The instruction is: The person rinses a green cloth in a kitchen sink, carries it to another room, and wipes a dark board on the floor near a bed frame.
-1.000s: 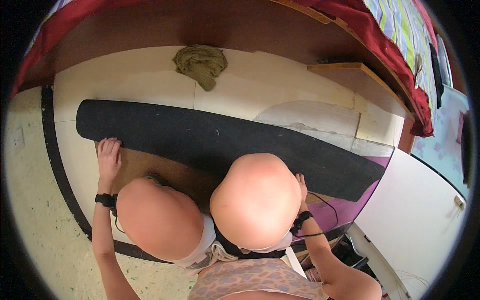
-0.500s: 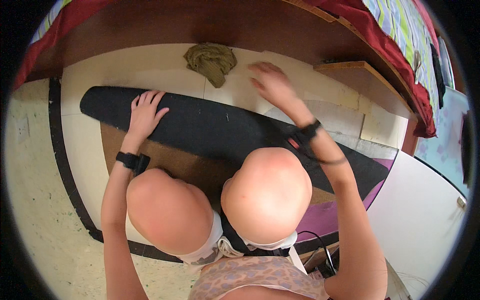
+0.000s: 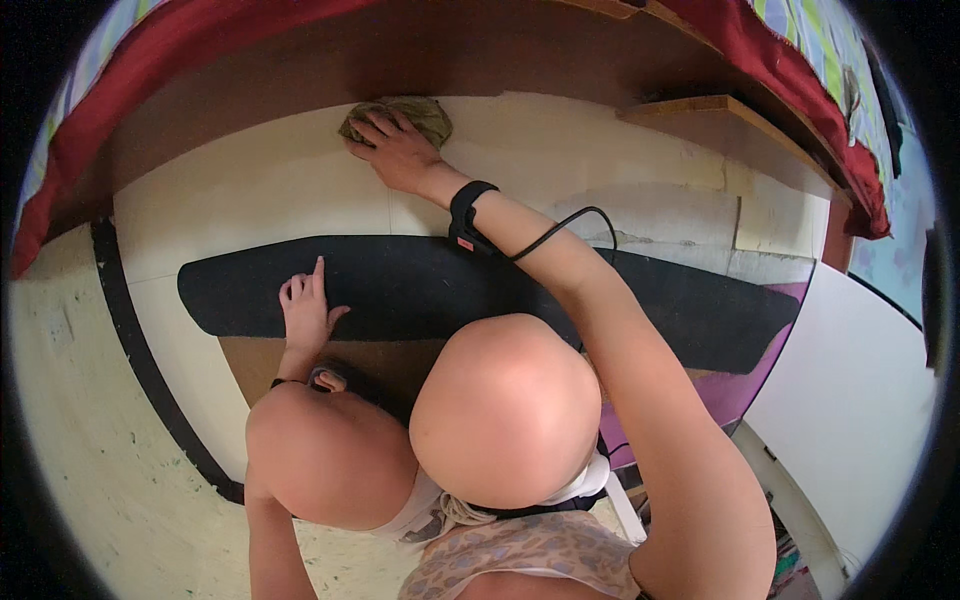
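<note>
At the base of the bed, a bunched olive-green cloth (image 3: 430, 118) lies on the pale floor tiles. My right hand (image 3: 400, 158) is on it, fingers bent over its near side and a little apart. Closer to me a long black strip (image 3: 400, 285) stretches across the floor, apparently the backing of a folded-over mat. My left hand (image 3: 309, 305) rests on the strip's left part with the index finger stretched out, the other fingers partly curled and nothing held. Brown mat surface (image 3: 270, 365) shows below the strip, partly hidden by my knees.
The brown bed frame (image 3: 400, 55) with red cloth (image 3: 150, 80) runs along the far side. A wooden board (image 3: 730, 135) juts out at the far right. A white panel (image 3: 850, 390) stands on the right, next to a purple mat portion (image 3: 690, 430).
My right hand has come left and down onto the cloth, which is now more bunched. My left hand's fingers have partly curled, and it sits nearer the mat's close edge. The view has shifted.
</note>
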Demonstrator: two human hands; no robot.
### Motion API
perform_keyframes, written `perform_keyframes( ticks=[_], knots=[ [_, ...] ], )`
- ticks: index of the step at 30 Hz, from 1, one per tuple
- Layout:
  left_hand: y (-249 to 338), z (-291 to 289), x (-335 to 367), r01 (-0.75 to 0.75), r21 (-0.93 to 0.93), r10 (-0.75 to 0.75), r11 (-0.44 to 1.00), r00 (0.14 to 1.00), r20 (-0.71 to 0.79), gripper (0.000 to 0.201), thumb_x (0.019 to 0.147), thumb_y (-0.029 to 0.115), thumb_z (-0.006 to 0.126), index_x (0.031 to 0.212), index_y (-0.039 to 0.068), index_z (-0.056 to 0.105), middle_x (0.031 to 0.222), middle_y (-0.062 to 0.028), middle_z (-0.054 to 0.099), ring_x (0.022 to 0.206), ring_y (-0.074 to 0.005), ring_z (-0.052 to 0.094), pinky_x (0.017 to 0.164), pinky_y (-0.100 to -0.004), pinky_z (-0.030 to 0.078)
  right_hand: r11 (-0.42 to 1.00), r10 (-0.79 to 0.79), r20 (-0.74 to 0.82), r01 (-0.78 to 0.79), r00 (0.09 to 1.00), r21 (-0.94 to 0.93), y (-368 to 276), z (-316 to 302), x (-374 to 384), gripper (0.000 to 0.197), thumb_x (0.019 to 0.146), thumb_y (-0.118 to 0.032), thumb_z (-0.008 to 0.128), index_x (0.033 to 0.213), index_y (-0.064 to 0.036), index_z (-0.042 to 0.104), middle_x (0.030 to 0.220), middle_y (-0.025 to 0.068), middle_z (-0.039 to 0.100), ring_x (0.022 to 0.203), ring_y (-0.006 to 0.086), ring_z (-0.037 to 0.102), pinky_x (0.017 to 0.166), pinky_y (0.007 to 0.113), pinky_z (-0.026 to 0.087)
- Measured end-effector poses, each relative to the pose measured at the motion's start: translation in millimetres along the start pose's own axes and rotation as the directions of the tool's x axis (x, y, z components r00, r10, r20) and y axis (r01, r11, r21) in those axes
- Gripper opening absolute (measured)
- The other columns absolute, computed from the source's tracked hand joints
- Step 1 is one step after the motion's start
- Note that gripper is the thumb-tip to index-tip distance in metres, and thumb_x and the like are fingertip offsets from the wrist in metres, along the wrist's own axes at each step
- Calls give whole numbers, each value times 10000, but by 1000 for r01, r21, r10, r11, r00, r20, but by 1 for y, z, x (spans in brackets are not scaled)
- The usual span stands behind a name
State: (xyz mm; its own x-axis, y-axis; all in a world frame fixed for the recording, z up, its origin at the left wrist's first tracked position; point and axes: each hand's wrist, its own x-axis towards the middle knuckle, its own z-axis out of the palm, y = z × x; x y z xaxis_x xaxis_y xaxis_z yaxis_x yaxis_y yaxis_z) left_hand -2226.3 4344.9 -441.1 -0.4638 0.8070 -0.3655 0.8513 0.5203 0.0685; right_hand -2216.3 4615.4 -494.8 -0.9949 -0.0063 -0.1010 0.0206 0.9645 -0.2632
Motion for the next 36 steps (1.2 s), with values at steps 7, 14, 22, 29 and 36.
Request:
perform_keyframes(
  ticks=[7,14,22,29,36],
  knots=[
    [-1,-4,6,27,13,-28,1000,996,86,876,595,316,720,1293,25,279,998,-104,493,1001,-253,420,901,-431,287,987,158,-66,-158,985,9,39,5,-55,498,792,-130,433,1280,-197,364,1367,68,268,1263,263,219,1016,448,180],
    [2,-2,5,40,27,-42,999,995,86,889,586,332,721,1297,32,279,1005,-95,491,995,-246,424,907,-433,289,959,252,-115,-263,961,-100,103,-12,-131,500,793,-123,451,1279,-204,363,1334,76,308,1233,276,277,989,460,243],
    [-4,-5,7,23,58,-29,998,994,101,925,569,355,727,1307,42,264,1009,-92,492,979,-246,430,880,-430,317,901,401,-238,-428,885,-74,139,-10,-173,544,743,-126,555,1254,-215,390,1252,100,379,1169,330,327,969,474,273],
    [-1,0,10,64,40,-68,997,994,90,909,545,349,738,1292,64,306,990,-76,500,982,-224,433,892,-422,307,816,565,-380,-565,732,125,132,-9,-154,585,717,-60,550,1258,-209,383,1213,157,404,1112,355,368,955,472,291],
    [-2,-2,10,78,-4,-76,997,987,139,937,569,319,732,1316,43,239,1046,-90,484,1011,-257,411,894,-432,292,704,707,-456,-470,541,533,71,1,-95,532,804,-161,514,1264,-12,290,1211,255,364,1176,412,294,922,442,362]
  ],
)
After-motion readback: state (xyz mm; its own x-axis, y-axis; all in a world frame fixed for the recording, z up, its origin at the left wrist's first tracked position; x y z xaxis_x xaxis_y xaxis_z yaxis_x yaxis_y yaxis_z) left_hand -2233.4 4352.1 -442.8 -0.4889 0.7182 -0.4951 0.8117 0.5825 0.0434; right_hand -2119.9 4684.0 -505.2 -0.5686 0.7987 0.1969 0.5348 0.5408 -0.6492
